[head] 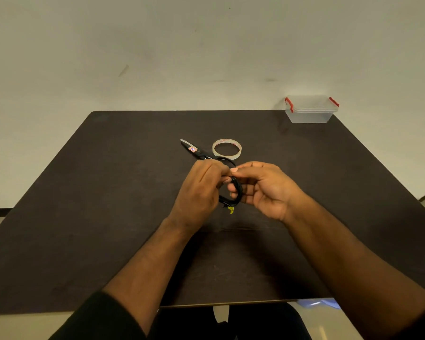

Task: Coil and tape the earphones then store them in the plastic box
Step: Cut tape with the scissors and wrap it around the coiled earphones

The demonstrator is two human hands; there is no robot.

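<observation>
Black earphones (236, 192) are wound into a small coil held above the middle of the dark table (108, 192). My left hand (199, 192) pinches the coil from the left, and my right hand (263, 190) grips it from the right with fingers through the loop. A yellow tip (230, 210) hangs below the coil. A roll of clear tape (227, 149) lies flat just beyond my hands. The clear plastic box (310, 109) with red latches stands at the far right corner, its lid on.
Black-handled scissors (194, 150) lie left of the tape roll, blades pointing to the far left, handles partly hidden behind my hands. A pale wall rises behind the table. The table's near edge is close to my body.
</observation>
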